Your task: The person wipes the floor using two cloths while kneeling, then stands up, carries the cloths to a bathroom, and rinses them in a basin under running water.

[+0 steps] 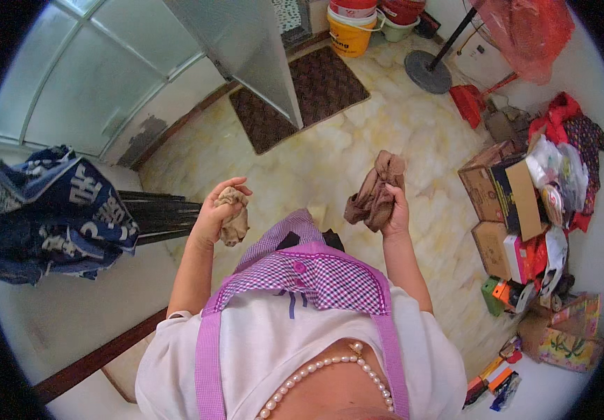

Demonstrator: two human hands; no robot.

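My left hand [213, 212] grips a crumpled beige cloth [234, 223], bunched against the palm with the thumb across it. In my right hand [397, 212] is a brown cloth [378, 197], pinched under the thumb, with folds hanging to the left of the hand. The two hands are apart, one on each side of my body, over the tiled floor. Between them hangs my purple checked apron [302, 270]. Whether the cloths are socks or other small garments is hard to tell.
Cardboard boxes [483, 189] and bags are piled along the right wall. Ahead, a door [249, 58] stands ajar over a brown mat [328, 79]. A yellow bucket [351, 34] and a round stand base [428, 72] are beyond. A dark blue printed cloth [60, 215] hangs at left.
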